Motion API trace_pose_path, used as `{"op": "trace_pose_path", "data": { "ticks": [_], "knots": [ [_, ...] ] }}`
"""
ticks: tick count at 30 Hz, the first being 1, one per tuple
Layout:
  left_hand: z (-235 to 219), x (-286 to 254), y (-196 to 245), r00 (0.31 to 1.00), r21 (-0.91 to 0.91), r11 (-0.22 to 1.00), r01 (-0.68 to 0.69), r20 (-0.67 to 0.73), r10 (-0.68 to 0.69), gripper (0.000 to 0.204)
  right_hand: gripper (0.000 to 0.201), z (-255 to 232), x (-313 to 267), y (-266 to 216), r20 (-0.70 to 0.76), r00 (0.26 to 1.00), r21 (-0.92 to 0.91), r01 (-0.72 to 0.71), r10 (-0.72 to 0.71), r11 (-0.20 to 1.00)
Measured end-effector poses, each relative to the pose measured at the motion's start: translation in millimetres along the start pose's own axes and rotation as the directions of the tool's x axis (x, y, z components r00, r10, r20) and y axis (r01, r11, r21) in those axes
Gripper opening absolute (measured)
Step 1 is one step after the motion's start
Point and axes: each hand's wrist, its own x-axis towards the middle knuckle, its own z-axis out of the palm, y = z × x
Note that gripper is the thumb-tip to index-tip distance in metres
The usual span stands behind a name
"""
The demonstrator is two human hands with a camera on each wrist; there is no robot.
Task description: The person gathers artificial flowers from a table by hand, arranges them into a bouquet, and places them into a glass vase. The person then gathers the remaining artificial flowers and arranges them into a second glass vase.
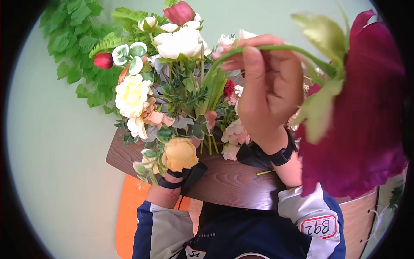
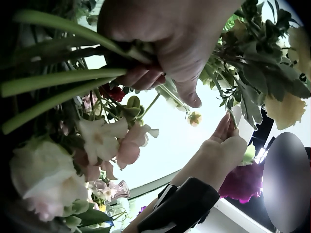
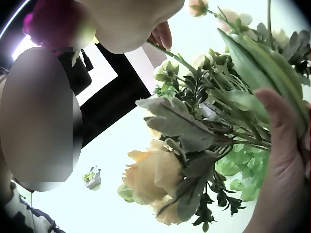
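My left hand [image 2: 170, 43] grips the gathered stems [image 2: 63, 80] of a mixed bouquet; leaves and blooms hide most of it in the head view. The bunch includes a white flower [image 1: 179, 42], a cream flower [image 1: 131, 96], a yellow-orange rose [image 1: 179, 154] and a dark pink tulip [image 1: 179, 13]. Beside the bouquet, my right hand [image 1: 276, 84] is raised and pinches a green stem [image 1: 297, 48] between thumb and fingers. That stem arches from the bouquet to a large magenta flower [image 1: 358, 112], which hangs close to the head camera.
The bouquet is above a dark wooden table [image 1: 237, 181]. Pale pink flowers [image 1: 235, 136] stand behind the hands, and a short green stem piece [image 1: 265, 172] lies on the table. Green leafy vines [image 1: 77, 39] hang at the wall. An orange chair [image 1: 129, 216] is at lower left.
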Motion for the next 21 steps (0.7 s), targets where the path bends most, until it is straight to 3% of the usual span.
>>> {"op": "trace_pose_path", "data": {
  "ticks": [1, 4, 6, 10, 11, 13, 14, 16, 17, 19, 21],
  "knots": [
    [-1, -5, -3, 1.0, 0.002, 1.0, -0.01, 0.003, 0.01, 0.03, 0.008, -4, 0, 18, 0.05, 0.981, -0.029, 0.189, -0.188, 0.981],
    [-2, -10, -6, 0.999, 0.002, 0.999, -0.032, 0.006, 0.032, 0.03, 0.009, -14, -5, 22, 0.103, 0.983, -0.04, 0.159, -0.154, 0.987],
    [-15, -21, 4, 0.999, -0.001, 0.999, -0.045, 0.008, 0.045, 0.03, 0.011, -18, -5, 23, 0.049, 0.993, -0.007, 0.106, -0.105, 0.994],
    [0, -14, -9, 0.997, -0.016, 0.997, -0.078, 0.006, 0.078, 0.03, 0.013, -22, -1, 12, 0.057, 0.993, 0.001, 0.106, -0.106, 0.994],
    [29, 19, 11, 0.997, -0.018, 0.996, -0.082, 0.005, 0.082, 0.03, 0.013, -20, -2, 10, 0.091, 0.995, 0.029, 0.049, -0.052, 0.998],
    [14, 2, -1, 0.996, -0.021, 0.996, -0.088, 0.002, 0.088, 0.03, 0.013, -19, -4, 10, 0.126, 0.989, 0.041, -0.08, 0.074, 0.996],
    [-2, -12, -3, 0.996, -0.023, 0.996, -0.089, -0.001, 0.089, 0.03, 0.013, -19, -4, 11, 0.128, 0.989, 0.041, -0.085, 0.079, 0.996],
    [8, 0, 3, 0.996, -0.031, 0.996, -0.087, -0.013, 0.087, 0.03, 0.012, -20, -1, 16, 0.128, 0.979, 0.032, -0.163, 0.157, 0.986],
    [-10, -23, -6, 0.996, -0.034, 0.996, -0.088, -0.018, 0.087, 0.03, 0.012, -19, 0, 17, 0.13, 0.978, 0.032, -0.169, 0.163, 0.985],
    [25, 17, 9, 0.996, -0.037, 0.995, -0.092, -0.025, 0.091, 0.03, 0.011, -19, 3, 19, 0.121, 0.972, 0.052, -0.21, 0.203, 0.976],
    [4, -6, 2, 0.995, -0.04, 0.995, -0.094, -0.032, 0.093, 0.03, 0.011, -21, 5, 21, 0.123, 0.966, 0.085, -0.239, 0.228, 0.967]
  ]
}}
